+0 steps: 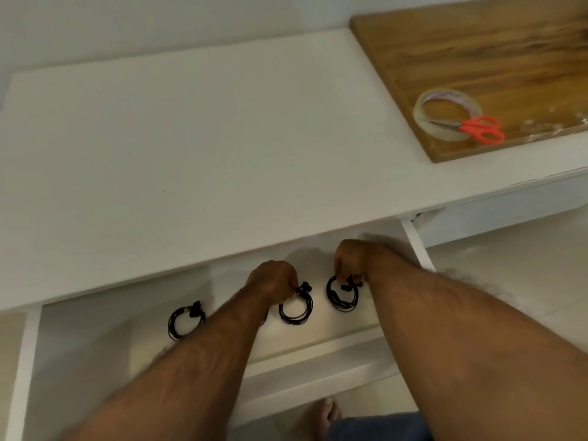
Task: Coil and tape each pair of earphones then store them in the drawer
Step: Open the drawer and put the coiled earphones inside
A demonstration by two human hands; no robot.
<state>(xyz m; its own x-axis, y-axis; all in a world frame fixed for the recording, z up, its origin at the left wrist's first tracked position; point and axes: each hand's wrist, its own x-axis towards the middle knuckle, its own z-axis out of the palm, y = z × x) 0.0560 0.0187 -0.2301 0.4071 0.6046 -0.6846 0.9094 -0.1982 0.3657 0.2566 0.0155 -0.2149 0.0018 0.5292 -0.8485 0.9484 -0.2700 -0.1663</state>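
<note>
Fingers of both hands curl and pinch black coiled earphones inside the open white drawer (318, 351): left hand (273, 280) on the middle coil (296, 308), right hand (351, 259) on the right coil (343, 296). Third coil (186, 323) lies apart, leftward. Fingertips hidden, tape indiscernible.

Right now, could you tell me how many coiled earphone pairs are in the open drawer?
3: one lying free at the left, one held by the left hand, one held by the right hand. The forearms may hide more.

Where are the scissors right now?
In the head view, the orange scissors lie far right on the wooden board, their blades resting across the clear tape roll.
</note>
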